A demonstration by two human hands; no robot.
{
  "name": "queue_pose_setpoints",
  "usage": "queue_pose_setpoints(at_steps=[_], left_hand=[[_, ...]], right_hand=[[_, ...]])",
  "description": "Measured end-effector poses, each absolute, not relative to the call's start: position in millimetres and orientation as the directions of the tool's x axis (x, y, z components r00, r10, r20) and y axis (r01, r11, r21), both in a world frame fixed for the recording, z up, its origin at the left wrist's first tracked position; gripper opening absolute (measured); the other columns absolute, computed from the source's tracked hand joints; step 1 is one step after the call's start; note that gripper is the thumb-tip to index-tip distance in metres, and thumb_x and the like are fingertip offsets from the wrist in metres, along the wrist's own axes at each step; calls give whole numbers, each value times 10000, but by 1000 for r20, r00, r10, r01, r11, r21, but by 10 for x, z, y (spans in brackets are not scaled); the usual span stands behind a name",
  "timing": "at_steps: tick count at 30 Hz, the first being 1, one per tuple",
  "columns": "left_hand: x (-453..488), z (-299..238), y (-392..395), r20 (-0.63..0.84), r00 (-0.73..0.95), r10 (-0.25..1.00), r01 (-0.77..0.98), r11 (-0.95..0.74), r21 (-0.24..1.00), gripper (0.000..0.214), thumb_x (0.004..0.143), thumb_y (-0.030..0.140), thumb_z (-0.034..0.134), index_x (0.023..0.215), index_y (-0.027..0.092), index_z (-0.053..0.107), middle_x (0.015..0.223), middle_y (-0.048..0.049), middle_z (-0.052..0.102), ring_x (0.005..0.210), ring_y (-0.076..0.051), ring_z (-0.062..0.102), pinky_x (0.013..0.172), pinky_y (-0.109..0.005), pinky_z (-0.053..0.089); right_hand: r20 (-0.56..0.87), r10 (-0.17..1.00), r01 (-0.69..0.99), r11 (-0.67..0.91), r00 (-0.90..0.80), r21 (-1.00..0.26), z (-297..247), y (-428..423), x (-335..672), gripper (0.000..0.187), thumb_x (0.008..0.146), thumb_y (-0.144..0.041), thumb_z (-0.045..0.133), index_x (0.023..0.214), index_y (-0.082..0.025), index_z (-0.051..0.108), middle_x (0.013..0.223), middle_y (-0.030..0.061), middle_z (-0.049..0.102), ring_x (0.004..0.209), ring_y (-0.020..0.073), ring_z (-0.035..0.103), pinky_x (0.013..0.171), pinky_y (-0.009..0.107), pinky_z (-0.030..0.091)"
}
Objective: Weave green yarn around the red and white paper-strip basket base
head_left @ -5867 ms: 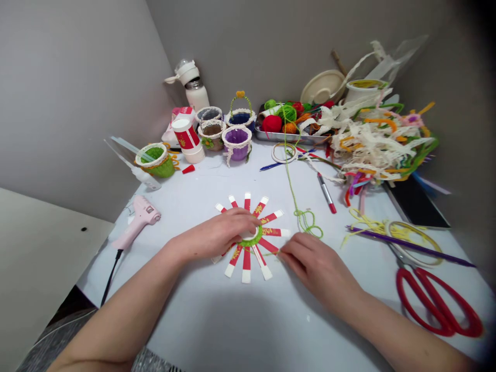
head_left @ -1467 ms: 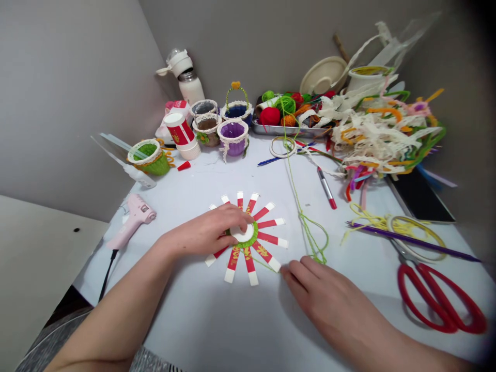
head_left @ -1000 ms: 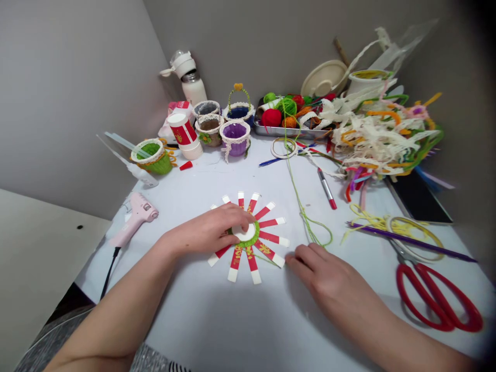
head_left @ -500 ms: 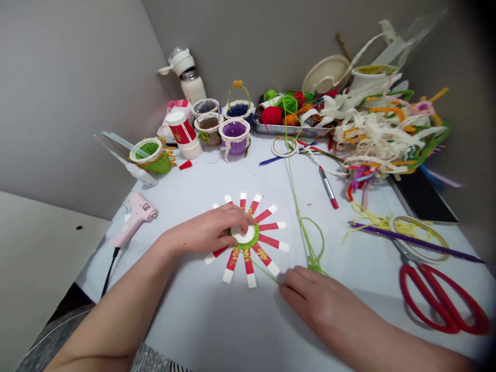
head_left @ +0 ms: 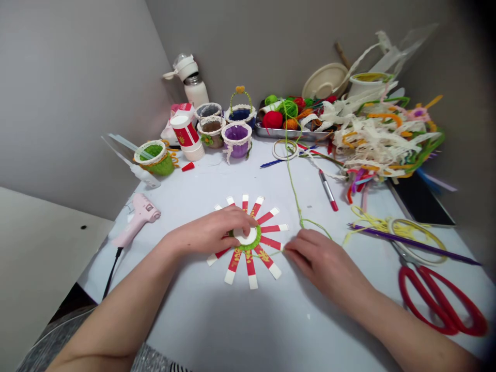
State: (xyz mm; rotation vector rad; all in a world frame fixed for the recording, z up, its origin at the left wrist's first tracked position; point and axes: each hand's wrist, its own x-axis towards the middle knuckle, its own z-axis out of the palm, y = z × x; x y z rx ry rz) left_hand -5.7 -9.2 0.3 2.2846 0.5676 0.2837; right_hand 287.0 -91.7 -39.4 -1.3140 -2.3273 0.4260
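Observation:
A paper cup (head_left: 250,266) lies on the table, cut into red and white strips that spread outward like sun rays. Around its white round base runs a woven ring of green yarn (head_left: 254,243). My left hand (head_left: 217,227) is closed on the cup's middle, thumb and fingers at the base, hiding its left strips. To the right of the strips, my right hand (head_left: 318,258) pinches the green strand, which stretches taut from the ring. From that hand the yarn also loops and leads back to a green ball (head_left: 288,109) in a metal tray.
Red-handled scissors (head_left: 442,299), a purple stick (head_left: 411,240) and a tape roll lie at right. A pink glue gun (head_left: 137,219) rests at left. Small yarn-covered baskets (head_left: 237,139) stand at the back, beside the metal tray (head_left: 294,134) and a lace heap (head_left: 380,137).
My right hand has moved up and away from the table's front edge, swinging the taut green strand with it. My left hand stays on the cup's middle.

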Motion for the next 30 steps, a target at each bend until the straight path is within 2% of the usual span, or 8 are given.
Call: queue_pose_setpoints(at_steps=[4,7,10,13,19,24,27,30], left_hand=[[-12,15,-127,53,882,469,294,-635,714,124,1019,108,569,1023,207,642,1364,-90,708,1304,-252,607,1122,-426,458],[18,34,-160,80,882,465,276,-647,711,127,1014,103,546,1025,199,627,1346,-102,708,1283,-254,617,1126,-438,458],[68,24,-191,81,874,480,296,-656,694,112,960,143,649,1055,195,621,1298,-102,712,1241,-276,632,1115,-463,463],[141,-33,-224,35,825,564,415,-647,639,231,930,264,772,1094,198,624,1232,-97,713,1186,-303,640,1062,-487,492],[167,-109,-253,94,747,658,489,-640,593,332,930,151,734,1213,198,567,1445,-157,537,1351,-304,552,1102,-460,509],[58,-60,-184,86,787,611,457,-671,584,272,997,177,656,1250,196,559,1316,-126,635,1250,-294,576,1081,-473,502],[2,-21,-150,29,812,583,454,-662,597,354,996,120,615,1327,225,552,1360,-102,641,1302,-289,557,1138,-486,453],[-36,-3,-139,-32,813,582,484,-643,594,423,984,77,582,1367,258,561,1379,-82,646,1334,-283,555,1147,-483,441]], right_hand=[[236,935,759,352,-263,-547,-461,-757,2841,195,1021,-206,605,859,-202,714,815,24,649,763,185,629,691,304,466],[193,949,756,315,-249,-573,-481,-738,2820,186,1021,-221,600,867,-209,703,817,16,661,764,185,633,691,305,462],[174,954,756,300,-244,-583,-484,-753,2810,178,1018,-226,600,870,-213,698,819,12,666,761,185,634,688,307,459],[174,954,753,299,-243,-586,-481,-759,2810,158,1012,-222,617,878,-212,700,824,11,670,770,188,641,696,312,467],[294,910,709,412,-291,-572,-480,-741,2858,165,1030,-185,589,963,-204,739,922,46,662,840,192,661,731,308,512],[375,846,664,531,-378,-527,-446,-775,2903,254,1038,-100,513,1089,-207,739,979,64,675,876,188,667,746,296,535],[352,827,645,562,-438,-518,-365,-848,2900,269,1039,-82,491,1132,-206,711,996,70,690,887,195,667,754,304,543],[289,810,638,582,-511,-505,-285,-956,2881,241,1045,-85,478,1085,-187,692,968,75,683,862,200,652,732,308,538]])
